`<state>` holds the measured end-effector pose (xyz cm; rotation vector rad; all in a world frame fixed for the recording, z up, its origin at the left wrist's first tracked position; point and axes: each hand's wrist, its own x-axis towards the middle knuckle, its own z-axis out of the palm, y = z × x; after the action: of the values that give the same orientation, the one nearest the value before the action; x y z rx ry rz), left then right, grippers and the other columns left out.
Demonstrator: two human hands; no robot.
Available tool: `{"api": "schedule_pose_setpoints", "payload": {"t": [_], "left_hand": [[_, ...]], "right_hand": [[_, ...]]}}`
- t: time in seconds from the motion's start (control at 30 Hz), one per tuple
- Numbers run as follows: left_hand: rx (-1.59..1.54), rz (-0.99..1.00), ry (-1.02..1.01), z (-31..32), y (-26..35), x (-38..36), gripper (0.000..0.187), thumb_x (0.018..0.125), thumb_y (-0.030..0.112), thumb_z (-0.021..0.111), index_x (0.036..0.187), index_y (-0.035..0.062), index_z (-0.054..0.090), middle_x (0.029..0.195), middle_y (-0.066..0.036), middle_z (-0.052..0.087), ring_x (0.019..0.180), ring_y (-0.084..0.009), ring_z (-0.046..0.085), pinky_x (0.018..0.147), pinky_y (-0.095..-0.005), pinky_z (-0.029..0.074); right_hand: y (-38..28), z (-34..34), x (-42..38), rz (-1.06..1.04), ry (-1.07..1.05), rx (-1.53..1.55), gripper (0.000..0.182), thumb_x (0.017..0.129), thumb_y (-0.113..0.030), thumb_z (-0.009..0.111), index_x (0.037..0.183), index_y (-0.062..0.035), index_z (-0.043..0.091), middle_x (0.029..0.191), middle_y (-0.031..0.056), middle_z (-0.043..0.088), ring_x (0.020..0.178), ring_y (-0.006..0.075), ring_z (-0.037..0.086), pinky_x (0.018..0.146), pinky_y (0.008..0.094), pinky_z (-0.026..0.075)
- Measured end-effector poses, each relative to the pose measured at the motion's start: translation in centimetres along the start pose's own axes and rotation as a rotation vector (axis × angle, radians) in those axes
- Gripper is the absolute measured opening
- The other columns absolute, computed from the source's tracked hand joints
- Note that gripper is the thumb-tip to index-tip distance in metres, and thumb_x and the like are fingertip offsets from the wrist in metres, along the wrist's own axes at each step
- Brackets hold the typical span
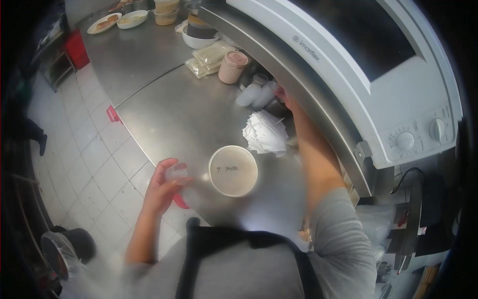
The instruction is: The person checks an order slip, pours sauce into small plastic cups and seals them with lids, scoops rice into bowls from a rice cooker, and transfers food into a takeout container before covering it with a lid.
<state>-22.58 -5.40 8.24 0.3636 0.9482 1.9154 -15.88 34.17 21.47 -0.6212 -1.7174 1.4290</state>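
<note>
My left hand (162, 187) holds a small clear plastic cup (177, 173) at the near edge of the steel counter (179, 114). Just right of it stands a round tub with a handwritten lid (233, 170). My right hand (285, 95) reaches far under the shelf edge, next to a stack of clear small cups and lids (256, 93); its fingers are mostly hidden, and what they grip is unclear. A spike of white paper slips (266, 132) stands beside my right forearm.
A pink-lidded jar (232, 67), flat plastic bags (209, 57) and stacked bowls (199, 32) sit farther back. Plates of food (117, 21) are at the far end. A white microwave (398, 70) sits on the shelf above. A lined bin (62, 251) stands on the tiled floor.
</note>
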Motion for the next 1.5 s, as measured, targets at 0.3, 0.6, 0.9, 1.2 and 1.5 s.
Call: {"api": "schedule_pose_setpoints", "payload": {"t": [0.3,0.6,0.9,1.2,1.5], "left_hand": [[0.0,-0.027,-0.041,1.1,-0.9,1.5,0.057,0.078,0.019,0.07,0.128,0.0136,0.043,0.124,-0.013,0.049,0.101,-0.0282,0.06,0.078,-0.0325,0.05],[0.344,0.148,-0.125,6.2,-0.1,1.2,0.063,0.077,0.014,0.071,0.131,0.0005,0.041,0.125,-0.015,0.049,0.107,-0.0268,0.056,0.085,-0.0366,0.05],[0.962,0.172,-0.756,18.6,-9.7,-0.9,0.053,0.073,-0.002,0.07,0.123,0.0018,0.051,0.115,-0.01,0.055,0.099,-0.0173,0.058,0.08,-0.0295,0.051],[0.804,-0.235,-0.737,23.2,-18.5,-7.2,0.05,0.077,0.002,0.068,0.123,0.0051,0.049,0.11,-0.009,0.052,0.086,-0.0139,0.057,0.074,-0.0275,0.049],[0.655,-0.16,-0.316,18.7,-21.4,-12.0,0.037,0.079,0.002,0.063,0.112,0.0086,0.048,0.111,-0.011,0.048,0.098,-0.0214,0.054,0.082,-0.0314,0.048]], "right_hand": [[3.8,-0.4,1.6,-0.059,0.025,-0.217,0.014,0.085,-0.017,0.062,0.097,-0.0089,0.061,0.085,0.0041,0.059,0.075,0.0126,0.055,0.066,0.0264,0.047],[2.3,-5.8,-7.4,-0.166,0.209,-0.848,0.013,0.087,-0.018,0.061,0.097,-0.0094,0.064,0.092,0.0049,0.061,0.081,0.0123,0.055,0.069,0.0244,0.046],[-1.6,-9.2,-38.7,0.488,0.097,0.255,0.02,0.089,-0.026,0.059,0.091,-0.0067,0.064,0.08,0.0,0.061,0.065,0.0039,0.048,0.053,0.0207,0.039],[0.8,-15.9,-49.5,0.295,0.533,-0.332,0.024,0.088,-0.028,0.06,0.084,-0.0045,0.062,0.076,0.0066,0.06,0.069,0.0194,0.056,0.057,0.0297,0.044],[-16.5,-33.6,-56.4,-0.17,0.453,-0.876,0.014,0.081,-0.018,0.065,0.082,-0.0041,0.064,0.077,0.0119,0.062,0.073,0.0287,0.06,0.065,0.0357,0.048]]}}
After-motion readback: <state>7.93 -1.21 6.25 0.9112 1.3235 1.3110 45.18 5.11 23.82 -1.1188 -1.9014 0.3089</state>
